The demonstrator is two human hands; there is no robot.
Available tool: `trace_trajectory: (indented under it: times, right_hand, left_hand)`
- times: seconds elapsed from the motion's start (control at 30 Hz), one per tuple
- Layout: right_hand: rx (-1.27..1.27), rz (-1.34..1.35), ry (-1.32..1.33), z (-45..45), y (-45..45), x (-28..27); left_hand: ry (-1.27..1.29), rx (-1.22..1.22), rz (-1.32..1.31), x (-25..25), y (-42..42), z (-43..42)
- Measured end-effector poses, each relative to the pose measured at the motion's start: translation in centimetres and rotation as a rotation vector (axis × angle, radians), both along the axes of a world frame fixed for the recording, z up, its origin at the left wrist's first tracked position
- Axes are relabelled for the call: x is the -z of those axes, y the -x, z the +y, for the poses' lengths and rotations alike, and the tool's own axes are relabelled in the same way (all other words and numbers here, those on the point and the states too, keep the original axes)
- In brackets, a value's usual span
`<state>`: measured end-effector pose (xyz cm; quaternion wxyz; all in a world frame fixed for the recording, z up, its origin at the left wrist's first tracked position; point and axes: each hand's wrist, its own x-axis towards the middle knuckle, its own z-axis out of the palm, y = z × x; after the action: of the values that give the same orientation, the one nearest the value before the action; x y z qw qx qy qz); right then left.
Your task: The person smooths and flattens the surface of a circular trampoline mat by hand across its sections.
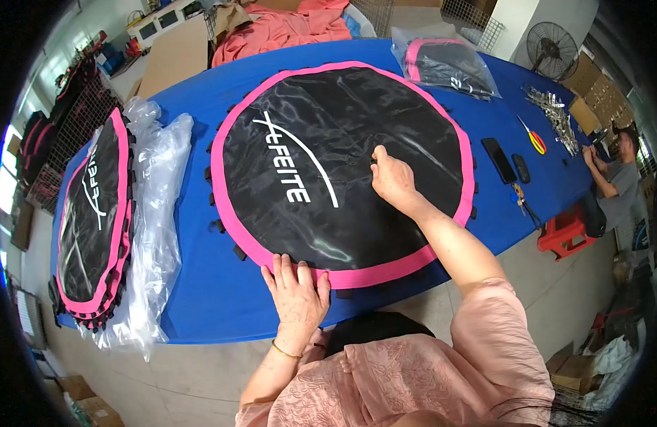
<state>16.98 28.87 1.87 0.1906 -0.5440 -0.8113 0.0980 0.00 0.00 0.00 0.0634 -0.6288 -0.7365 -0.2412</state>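
Observation:
A round black trampoline mat point(307, 235) with a pink border and white lettering lies flat on the blue-covered table, small black tabs sticking out around its rim. My left hand point(296, 288) rests on the near pink border, fingers spread and pressing lightly on it. Near the mat's middle, right of the lettering, my right hand point(392, 176) is closed in a fist-like grip. Something small and dark shows at its fingers, too little to name. Wrinkles run across the black fabric around that hand.
More pink-edged mats point(93, 213) are stacked at the left beside clear plastic bags point(157, 228). A bagged mat point(446, 64) lies at the back. Scissors point(533, 139), a phone point(499, 160) and metal pieces point(553, 114) lie right. A co-worker point(619, 181) sits beyond, near a red stool point(567, 231).

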Motion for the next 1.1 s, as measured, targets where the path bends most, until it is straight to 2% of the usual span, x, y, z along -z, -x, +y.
trace_trajectory:
  times: [0.37,0.5,0.7,0.83,1.0,1.1]
  right_hand:
    - [-0.012,0.052,0.018,1.8,6.5,0.4]
    - [-0.139,0.075,0.047,0.2,8.5,-0.2]
    - [-0.484,0.2,0.032,-3.8,9.7,0.0]
    - [-0.544,0.2,-0.027,-4.1,11.1,0.2]
    - [-0.611,0.109,0.04,-5.1,12.9,0.0]
    - [-0.715,0.165,0.066,-6.5,12.6,-0.5]
  left_hand:
    - [0.001,-0.005,0.035,-0.4,-0.1,-0.1]
    - [0.013,-0.012,0.041,-0.3,-0.1,0.0]
    - [0.019,-0.013,0.007,-0.2,-0.1,-0.1]
    - [0.02,-0.015,0.008,-0.3,-0.1,0.0]
    - [0.025,-0.021,0.01,-0.5,-0.2,0.0]
    - [0.02,-0.014,0.0,-0.7,-0.3,0.0]
